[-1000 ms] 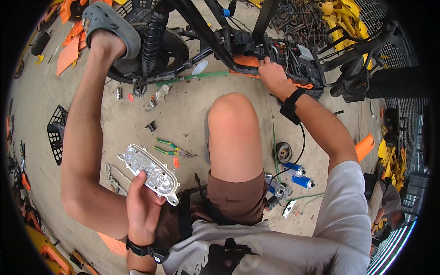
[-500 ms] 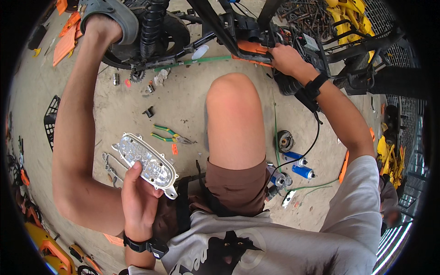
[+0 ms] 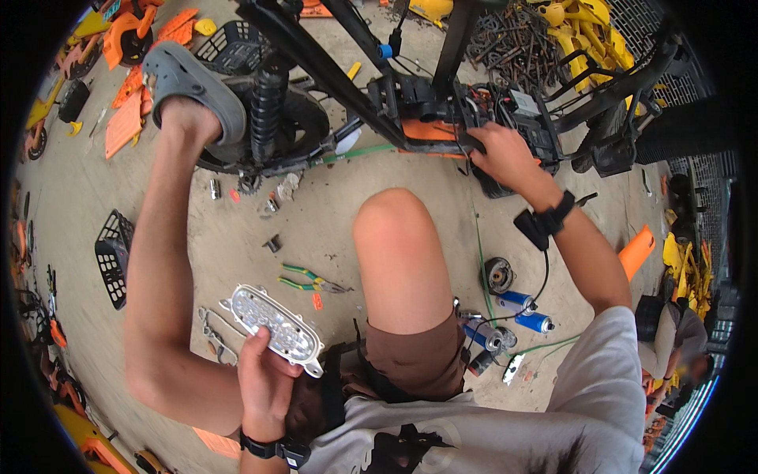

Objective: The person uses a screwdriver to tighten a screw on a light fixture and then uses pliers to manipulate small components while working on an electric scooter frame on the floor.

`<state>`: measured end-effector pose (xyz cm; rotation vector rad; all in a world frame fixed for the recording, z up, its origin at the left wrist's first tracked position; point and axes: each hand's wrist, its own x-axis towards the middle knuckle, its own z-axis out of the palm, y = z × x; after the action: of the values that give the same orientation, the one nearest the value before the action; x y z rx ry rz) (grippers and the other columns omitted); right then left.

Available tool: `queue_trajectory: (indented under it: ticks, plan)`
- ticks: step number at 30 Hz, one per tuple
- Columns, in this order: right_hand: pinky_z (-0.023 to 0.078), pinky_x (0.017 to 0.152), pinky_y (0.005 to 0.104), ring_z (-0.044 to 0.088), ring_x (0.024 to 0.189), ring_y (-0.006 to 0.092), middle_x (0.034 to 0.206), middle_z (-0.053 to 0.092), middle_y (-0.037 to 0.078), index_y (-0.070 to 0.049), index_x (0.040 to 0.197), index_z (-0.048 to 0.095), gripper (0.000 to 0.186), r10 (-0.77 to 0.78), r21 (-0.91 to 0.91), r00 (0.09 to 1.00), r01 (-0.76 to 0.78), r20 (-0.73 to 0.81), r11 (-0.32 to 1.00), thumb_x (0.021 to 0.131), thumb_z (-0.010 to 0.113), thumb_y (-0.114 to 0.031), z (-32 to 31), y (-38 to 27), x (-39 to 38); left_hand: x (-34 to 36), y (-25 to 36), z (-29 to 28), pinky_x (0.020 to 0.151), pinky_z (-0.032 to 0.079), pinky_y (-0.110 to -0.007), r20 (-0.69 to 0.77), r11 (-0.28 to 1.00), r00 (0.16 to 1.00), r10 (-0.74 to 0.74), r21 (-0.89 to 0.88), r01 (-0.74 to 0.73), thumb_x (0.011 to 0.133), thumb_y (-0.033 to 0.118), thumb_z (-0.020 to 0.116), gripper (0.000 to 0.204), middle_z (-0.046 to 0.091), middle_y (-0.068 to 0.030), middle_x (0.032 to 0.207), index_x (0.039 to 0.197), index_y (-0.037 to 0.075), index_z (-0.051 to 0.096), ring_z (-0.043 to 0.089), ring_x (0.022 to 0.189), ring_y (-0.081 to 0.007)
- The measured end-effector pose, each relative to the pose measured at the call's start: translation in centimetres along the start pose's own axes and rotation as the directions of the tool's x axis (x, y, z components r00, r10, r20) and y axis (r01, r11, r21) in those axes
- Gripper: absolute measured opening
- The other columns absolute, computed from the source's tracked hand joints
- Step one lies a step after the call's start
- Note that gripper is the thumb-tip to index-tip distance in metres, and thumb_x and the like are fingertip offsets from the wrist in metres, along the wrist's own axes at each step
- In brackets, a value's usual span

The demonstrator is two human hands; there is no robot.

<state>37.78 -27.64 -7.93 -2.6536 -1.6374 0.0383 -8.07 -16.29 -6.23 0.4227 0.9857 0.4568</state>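
In the head view, my left hand [image 3: 268,371] holds a clear oval lamp-like part with a pale rim [image 3: 275,316] low at left, thumb across it. Up and right of it, my right hand [image 3: 501,154] has its fingers curled on a black scooter frame [image 3: 357,103], beside an orange panel [image 3: 426,131] and a wiring compartment [image 3: 513,110]; the fingertips are partly hidden. Green-handled pliers [image 3: 314,280] lie on the floor by the lamp part, with a chain [image 3: 215,332] to its left.
Around my knee are blue spray cans [image 3: 533,320] and a round metal part [image 3: 499,275]. A black grate-like basket [image 3: 112,257] lies left of my leg. Orange panels [image 3: 125,126], yellow panels [image 3: 683,268] and dark metal parts [image 3: 509,51] lie around. Another person [image 3: 667,347] crouches at right.
My right hand has shifted right along the scooter frame, its fingers now curled there. My left hand keeps holding the lamp part. The view has moved, so the scene sits lower in the picture.
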Motion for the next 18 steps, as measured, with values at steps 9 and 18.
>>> queue_trajectory:
  ticks: [9,18]
  plan:
    - [0.055,0.073,0.0368,0.067,0.085,0.0333,0.1,0.067,0.016,-0.002,0.11,0.067,0.039,0.003,0.377,0.937,0.137,-0.348,0.916,0.072,0.072,-0.003,-7.9,-6.8,-12.2,-0.5,0.5,0.3,0.085,0.055,-0.042,0.151,0.994,0.987,0.056,0.085,-0.069,0.093,0.017,0.056,0.036,0.066,-0.0186,0.098,0.123,-0.004,0.049,0.067,0.095,-0.0313]
    - [0.053,0.078,0.0304,0.069,0.087,0.0222,0.098,0.07,0.016,0.006,0.106,0.067,0.034,-0.032,0.955,0.988,0.153,-0.15,0.254,0.074,0.074,-0.004,-8.5,-17.4,-17.7,-0.1,2.1,3.8,0.097,0.049,-0.046,0.333,0.939,0.893,0.302,0.059,-0.339,0.101,0.027,0.048,0.041,0.062,-0.0172,0.118,0.131,-0.002,0.046,0.062,0.112,-0.034]
